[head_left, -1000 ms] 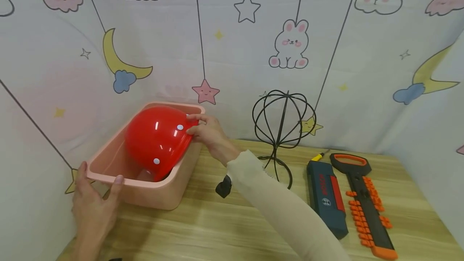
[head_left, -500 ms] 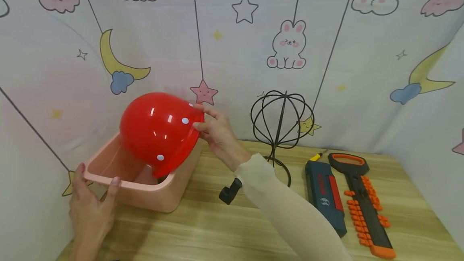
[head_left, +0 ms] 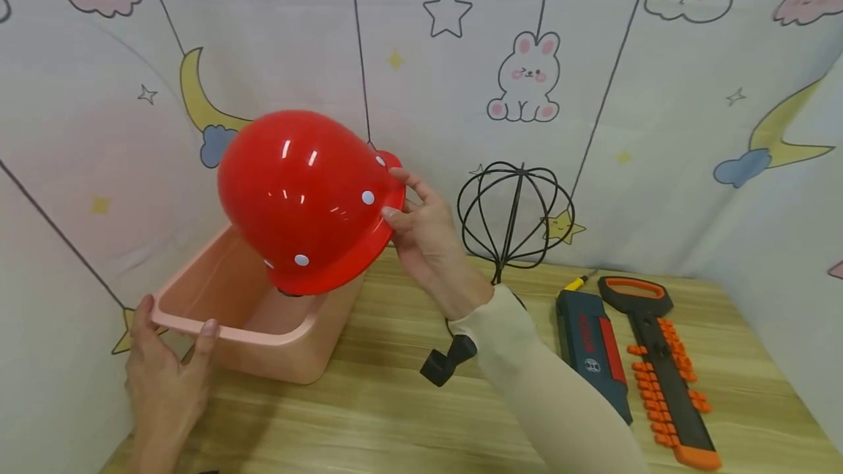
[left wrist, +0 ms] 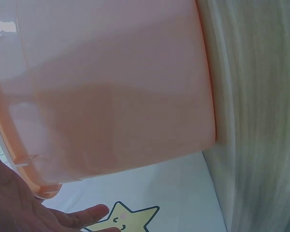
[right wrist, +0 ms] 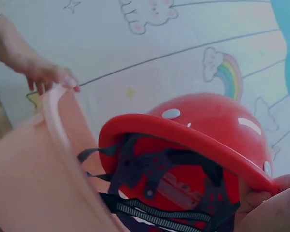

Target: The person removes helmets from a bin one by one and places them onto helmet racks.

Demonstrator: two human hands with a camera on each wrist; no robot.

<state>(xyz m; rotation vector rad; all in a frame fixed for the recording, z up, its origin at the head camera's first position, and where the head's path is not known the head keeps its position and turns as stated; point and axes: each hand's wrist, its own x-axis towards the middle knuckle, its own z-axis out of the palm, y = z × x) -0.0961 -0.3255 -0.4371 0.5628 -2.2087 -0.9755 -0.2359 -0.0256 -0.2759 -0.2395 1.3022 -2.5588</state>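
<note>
My right hand (head_left: 431, 236) pinches the brim of a red hard hat (head_left: 296, 189), thumb on the outer side. Tilted, the hat hangs over a pink plastic bin (head_left: 263, 340), its dome toward the back left. In the right wrist view, black webbing and a chin strap (right wrist: 159, 212) show inside the hat, close by the bin's rim. At the bin's near left corner my left hand (head_left: 167, 379) holds the rim, thumb over the front edge. The left wrist view is mostly filled by the bin's outer wall (left wrist: 111, 96), with part of that hand below.
A black wire stand (head_left: 510, 218) with a globe-shaped top is behind my right forearm. To the right lie a dark blue Bosch case (head_left: 586, 342), a yellow-handled tool (head_left: 576, 284) and a black holder with orange clips (head_left: 672, 379). A printed curtain (head_left: 421, 93) backs the wooden table (head_left: 395, 423).
My right hand has lifted the hard hat up out of the bin, moving a little to the right. The left hand stays on the bin's rim.
</note>
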